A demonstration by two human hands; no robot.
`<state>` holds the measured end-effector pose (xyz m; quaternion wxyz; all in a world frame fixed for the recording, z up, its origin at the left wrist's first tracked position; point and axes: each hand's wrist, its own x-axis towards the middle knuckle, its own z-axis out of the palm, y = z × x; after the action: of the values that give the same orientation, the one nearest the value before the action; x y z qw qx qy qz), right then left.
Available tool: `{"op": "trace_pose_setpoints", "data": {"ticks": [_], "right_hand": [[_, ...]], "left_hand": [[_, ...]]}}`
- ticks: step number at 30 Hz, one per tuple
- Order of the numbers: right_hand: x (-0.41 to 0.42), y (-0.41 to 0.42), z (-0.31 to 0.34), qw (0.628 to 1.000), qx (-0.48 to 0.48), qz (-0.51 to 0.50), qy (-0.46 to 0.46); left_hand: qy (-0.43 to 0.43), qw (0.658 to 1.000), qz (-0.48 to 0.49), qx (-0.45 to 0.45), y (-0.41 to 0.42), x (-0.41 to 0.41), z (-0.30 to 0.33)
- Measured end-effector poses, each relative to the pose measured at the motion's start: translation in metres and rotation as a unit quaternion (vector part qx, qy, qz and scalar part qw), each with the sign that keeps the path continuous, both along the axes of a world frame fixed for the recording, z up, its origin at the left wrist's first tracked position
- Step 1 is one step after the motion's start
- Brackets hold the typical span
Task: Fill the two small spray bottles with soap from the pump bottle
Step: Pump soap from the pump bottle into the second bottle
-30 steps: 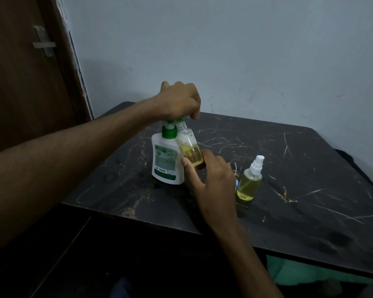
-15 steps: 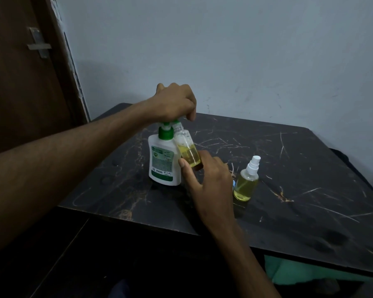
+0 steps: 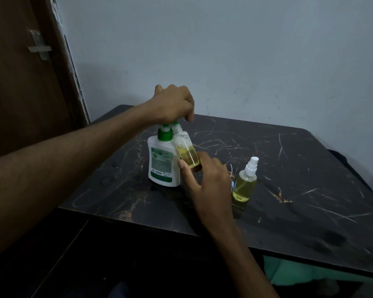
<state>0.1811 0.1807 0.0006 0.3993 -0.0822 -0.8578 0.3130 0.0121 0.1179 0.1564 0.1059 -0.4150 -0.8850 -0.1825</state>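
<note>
1. The pump bottle [image 3: 163, 162], white with a green collar and label, stands upright on the table's left half, back from the near edge.
2. The left hand [image 3: 173, 104] is clamped down over the pump head, fingers curled closed around it; the spout itself is hidden under the knuckles.
3. Tilted against the pump bottle's right shoulder is an open spray bottle [image 3: 185, 150], clear, neck up under the left hand, yellow soap filling roughly its lower half.
4. The right hand [image 3: 209, 186] grips that open spray bottle at its base, thumb on the near side, fingers wrapped behind.
5. Just right of the right hand stands a second spray bottle [image 3: 244, 183], upright, white sprayer on, yellow soap up to near the shoulder. It's close to the table's middle, clear of the hand.
6. A small blue thing peeks out between hand and second bottle; too hidden to tell what.
7. The table [image 3: 310, 190] is black stone-look with pale and gold veins.
8. A pale blue-grey wall [image 3: 224, 50] rises behind the far edge; a brown door [image 3: 19, 82] with a metal latch stands at left.
</note>
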Motion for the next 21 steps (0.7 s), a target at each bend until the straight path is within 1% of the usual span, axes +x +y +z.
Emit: {"op": "trace_pose_setpoints", "data": {"ticks": [8,21], "right_hand": [[0.001,-0.0001,0.0009,1.0,-0.004,0.006,-0.01],[-0.0003,0.0001,-0.0006,1.0,-0.003,0.001,-0.007]], "left_hand": [[0.004,1.0,-0.001,0.009,0.0001,-0.0008,0.0014],[0.002,1.0,-0.014,-0.022,0.0026,-0.002,-0.0003]]}}
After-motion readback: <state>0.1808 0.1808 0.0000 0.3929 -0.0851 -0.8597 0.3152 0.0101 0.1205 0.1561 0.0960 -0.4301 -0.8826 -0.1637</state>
